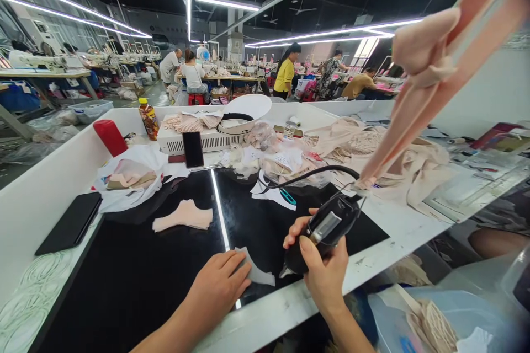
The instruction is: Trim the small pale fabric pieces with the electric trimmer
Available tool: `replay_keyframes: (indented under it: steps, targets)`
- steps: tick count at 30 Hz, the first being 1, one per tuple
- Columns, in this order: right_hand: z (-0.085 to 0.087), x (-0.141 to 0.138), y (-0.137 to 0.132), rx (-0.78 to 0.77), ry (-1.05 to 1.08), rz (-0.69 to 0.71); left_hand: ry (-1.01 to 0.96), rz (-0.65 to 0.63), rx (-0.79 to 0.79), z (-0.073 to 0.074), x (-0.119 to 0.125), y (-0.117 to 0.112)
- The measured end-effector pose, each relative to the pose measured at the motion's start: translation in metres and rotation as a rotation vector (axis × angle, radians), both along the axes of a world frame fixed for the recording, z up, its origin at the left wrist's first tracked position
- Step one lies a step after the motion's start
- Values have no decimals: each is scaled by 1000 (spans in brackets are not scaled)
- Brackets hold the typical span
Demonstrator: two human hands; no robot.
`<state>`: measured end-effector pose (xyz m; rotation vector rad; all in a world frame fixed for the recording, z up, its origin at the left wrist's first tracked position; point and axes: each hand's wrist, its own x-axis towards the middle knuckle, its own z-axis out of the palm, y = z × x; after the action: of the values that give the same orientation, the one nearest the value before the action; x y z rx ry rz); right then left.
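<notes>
My right hand (pixel 327 270) is wrapped round a black corded hand tool (pixel 325 234) with a metal plate on top. Its pointed metal tip is low, just above the table's front edge; the tool's exact kind is unclear. A knotted pink fabric strip (pixel 414 94) runs from the tool's rear up out of view. Flat on the black work surface (pixel 132 265), my left hand (pixel 219 281) presses the left end of a curved white cut piece (pixel 259 271). The tool's tip is right beside this piece's right end. A stack of pale pink cut pieces (pixel 184 216) lies farther left.
Behind are a white bag (pixel 136 171) of pieces, a phone (pixel 193 150), a white box (pixel 207 142), a bottle (pixel 149 118) and heaped beige fabric (pixel 360 143). A black cable (pixel 314 170) arches to the tool. Low walls edge the table; several people work beyond.
</notes>
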<state>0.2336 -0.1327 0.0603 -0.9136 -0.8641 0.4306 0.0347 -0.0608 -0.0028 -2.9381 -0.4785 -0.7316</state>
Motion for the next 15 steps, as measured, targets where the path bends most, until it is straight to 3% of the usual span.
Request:
replay_keyframes:
  steps: [8, 15]
  targets:
    - [-3, -28, 16, -6, 10, 89, 6, 4, -8, -2, 0, 1]
    - [-11, -13, 9, -51, -51, 4, 20, 6, -24, 0, -1, 1]
